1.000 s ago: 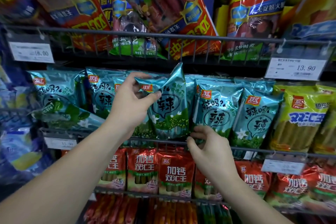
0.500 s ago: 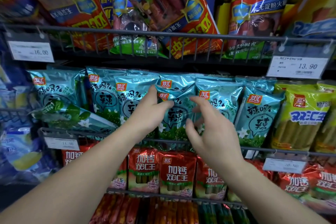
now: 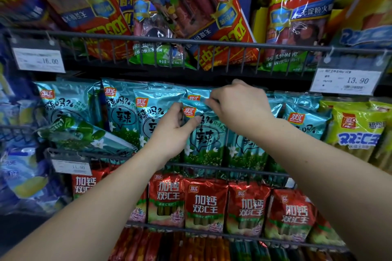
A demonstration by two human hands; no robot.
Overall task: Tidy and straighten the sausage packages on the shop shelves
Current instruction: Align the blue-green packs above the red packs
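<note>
A row of teal sausage packages stands on the middle wire shelf (image 3: 222, 169). My left hand (image 3: 171, 133) pinches the upper left edge of the front teal package (image 3: 203, 140) in the row's middle. My right hand (image 3: 239, 108) reaches over that package's top, and its fingers pinch the top edge of the teal package behind (image 3: 197, 96). One teal package (image 3: 84, 135) lies tipped over on its side at the row's left end.
Big red sausage packs (image 3: 297, 12) lean at angles on the top shelf behind a wire rail (image 3: 191, 41). Small red packs (image 3: 204, 203) fill the shelf below. Yellow-green packs (image 3: 358, 129) stand at the right. Price tags (image 3: 347, 80) hang on the rails.
The tilted teal package now stands upright in the row. My right hand rose from the shelf rail to the package tops. My left hand stayed on the front package's edge.
</note>
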